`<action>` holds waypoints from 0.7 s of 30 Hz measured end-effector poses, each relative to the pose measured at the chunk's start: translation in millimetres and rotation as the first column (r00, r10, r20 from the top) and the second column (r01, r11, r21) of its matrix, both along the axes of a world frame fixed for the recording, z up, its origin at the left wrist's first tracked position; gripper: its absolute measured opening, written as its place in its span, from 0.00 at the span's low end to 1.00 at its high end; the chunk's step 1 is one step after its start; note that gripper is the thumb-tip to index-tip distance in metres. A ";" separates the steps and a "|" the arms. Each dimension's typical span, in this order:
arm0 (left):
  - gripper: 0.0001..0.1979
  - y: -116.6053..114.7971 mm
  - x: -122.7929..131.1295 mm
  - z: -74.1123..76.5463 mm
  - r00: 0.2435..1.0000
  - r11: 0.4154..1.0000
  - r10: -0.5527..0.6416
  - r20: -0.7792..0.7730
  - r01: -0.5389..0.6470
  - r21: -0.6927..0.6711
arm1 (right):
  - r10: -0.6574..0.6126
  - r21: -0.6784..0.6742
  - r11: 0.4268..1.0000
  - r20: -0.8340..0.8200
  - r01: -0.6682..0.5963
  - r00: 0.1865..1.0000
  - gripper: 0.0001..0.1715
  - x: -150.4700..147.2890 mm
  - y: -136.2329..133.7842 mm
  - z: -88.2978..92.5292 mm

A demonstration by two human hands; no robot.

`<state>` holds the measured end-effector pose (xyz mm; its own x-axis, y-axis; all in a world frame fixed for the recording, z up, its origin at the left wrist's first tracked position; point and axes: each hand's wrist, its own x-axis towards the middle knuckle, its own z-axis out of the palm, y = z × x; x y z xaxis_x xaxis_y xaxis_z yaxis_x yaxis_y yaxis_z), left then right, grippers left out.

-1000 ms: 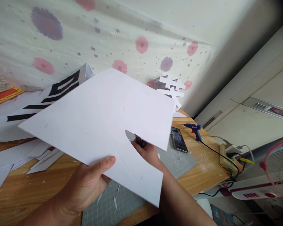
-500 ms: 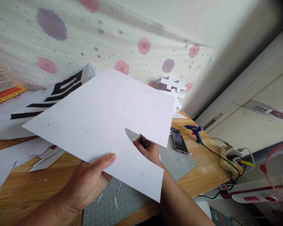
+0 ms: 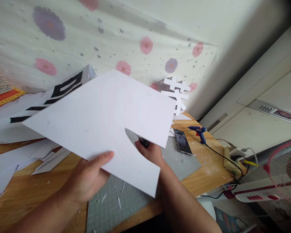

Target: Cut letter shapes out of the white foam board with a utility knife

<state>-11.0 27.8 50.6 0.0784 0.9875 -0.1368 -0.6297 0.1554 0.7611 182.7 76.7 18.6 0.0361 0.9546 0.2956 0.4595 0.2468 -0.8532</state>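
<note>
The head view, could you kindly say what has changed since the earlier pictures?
The sheet shifted slightly up in the picture, its right end leftward; the left hand moved along, keeping hold. The right hand kept its dark tool. Phone and glue gun stayed put.

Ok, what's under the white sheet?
Past its edges, a grey mat with white scraps, and the right hand holding a dark tool. The sheet hides part of the mat and anything else there.
</note>
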 end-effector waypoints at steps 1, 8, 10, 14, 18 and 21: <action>0.41 5.3 -3.7 2.9 0.999 0.999 0.040 0.001 -0.040 0.023 | -0.035 -0.013 0.999 0.144 0.038 0.989 0.09 5.7 1.5 5.0; 0.30 30.7 -19.9 19.5 0.970 0.949 0.240 0.029 -0.241 0.204 | 0.145 -0.216 0.976 0.732 0.025 0.665 0.15 65.7 -16.8 24.1; 0.26 30.8 -18.3 16.3 0.974 0.946 0.223 0.029 -0.223 0.235 | 0.291 -0.312 0.946 0.716 -0.082 0.634 0.27 75.3 -29.8 17.7; 0.22 27.8 -11.5 6.4 0.981 0.950 0.196 -0.005 -0.189 0.249 | 0.301 -0.339 0.939 0.744 -0.051 0.597 0.28 80.1 -45.4 2.9; 0.21 25.7 -9.6 4.8 0.981 0.950 0.192 -0.027 -0.180 0.254 | 0.174 -0.276 0.958 0.782 0.082 0.599 0.20 82.9 -47.1 4.0; 0.21 24.2 -10.8 8.7 0.980 0.951 0.197 -0.018 -0.187 0.245 | 0.184 -0.231 0.973 0.813 0.015 0.552 0.22 84.2 -55.0 14.2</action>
<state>-21.8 51.9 59.3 -0.1162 0.9873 0.1082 -0.5968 -0.1565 0.7870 266.9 21.7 32.8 -0.2118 0.9768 -0.0332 0.9688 0.2053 -0.1389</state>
